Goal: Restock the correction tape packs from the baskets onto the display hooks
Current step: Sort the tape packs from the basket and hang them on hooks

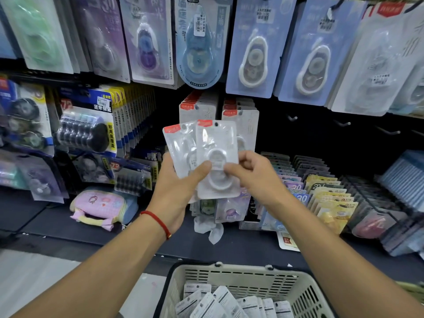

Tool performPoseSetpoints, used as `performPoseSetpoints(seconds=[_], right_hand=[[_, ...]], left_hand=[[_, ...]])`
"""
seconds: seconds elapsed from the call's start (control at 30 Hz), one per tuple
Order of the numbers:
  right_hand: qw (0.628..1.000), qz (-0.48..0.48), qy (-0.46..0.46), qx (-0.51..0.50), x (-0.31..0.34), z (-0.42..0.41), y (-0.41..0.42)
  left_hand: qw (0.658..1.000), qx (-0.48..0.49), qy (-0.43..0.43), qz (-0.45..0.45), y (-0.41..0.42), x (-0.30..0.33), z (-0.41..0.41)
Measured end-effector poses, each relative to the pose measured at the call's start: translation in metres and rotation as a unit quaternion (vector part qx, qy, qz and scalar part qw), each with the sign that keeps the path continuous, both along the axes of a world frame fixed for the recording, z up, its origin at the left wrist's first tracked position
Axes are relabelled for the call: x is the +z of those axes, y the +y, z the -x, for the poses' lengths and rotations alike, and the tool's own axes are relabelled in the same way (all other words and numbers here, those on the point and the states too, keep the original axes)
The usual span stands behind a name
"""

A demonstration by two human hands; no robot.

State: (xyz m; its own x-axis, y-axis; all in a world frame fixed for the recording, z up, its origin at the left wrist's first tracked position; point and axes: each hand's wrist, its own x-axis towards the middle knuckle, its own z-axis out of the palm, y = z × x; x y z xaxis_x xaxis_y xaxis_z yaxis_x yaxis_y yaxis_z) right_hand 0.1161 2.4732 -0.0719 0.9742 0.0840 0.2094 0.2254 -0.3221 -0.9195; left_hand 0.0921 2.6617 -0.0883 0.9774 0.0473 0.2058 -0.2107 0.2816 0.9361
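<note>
My left hand point(177, 189) holds a fan of white correction tape packs point(181, 145) with red top labels, in front of the display. My right hand point(249, 173) pinches the front pack point(216, 143) of that fan at its clear blister. Behind them, matching packs hang on two hooks point(241, 115) in the middle row. Below, a beige basket point(241, 275) holds several more white packs point(231, 305), lying face down.
Empty hooks point(343, 123) jut out to the right of the hanging white packs. Blue and purple tape packs point(252, 49) hang in the top row. A pink pouch point(98, 208) lies on the dark shelf at left. Upright card packs point(325, 193) fill racks at right.
</note>
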Motion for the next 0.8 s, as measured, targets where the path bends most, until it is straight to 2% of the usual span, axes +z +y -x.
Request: performPoseSetpoints(seconds=[0.17,0.33,0.5,0.7,0.8], right_hand=[[0.991,-0.079,-0.032,-0.099,0.001,-0.01,-0.012],[0.985,-0.129,-0.039,-0.11,0.003,-0.011,-0.016],[0.984,-0.125,-0.078,-0.097,0.003,-0.006,-0.011],[0.98,-0.129,-0.09,-0.125,0.002,-0.006,-0.01],[0.984,-0.063,-0.069,-0.154,0.001,-0.006,-0.012]], left_hand=[[0.999,0.022,0.029,-0.013,0.005,-0.002,-0.004],[0.999,0.04,0.029,-0.021,0.008,-0.002,-0.007],[0.997,0.059,0.04,-0.025,0.009,0.0,-0.008],[0.996,0.079,0.041,-0.019,0.009,0.004,-0.004],[0.995,0.089,0.026,-0.043,0.009,0.0,-0.004]])
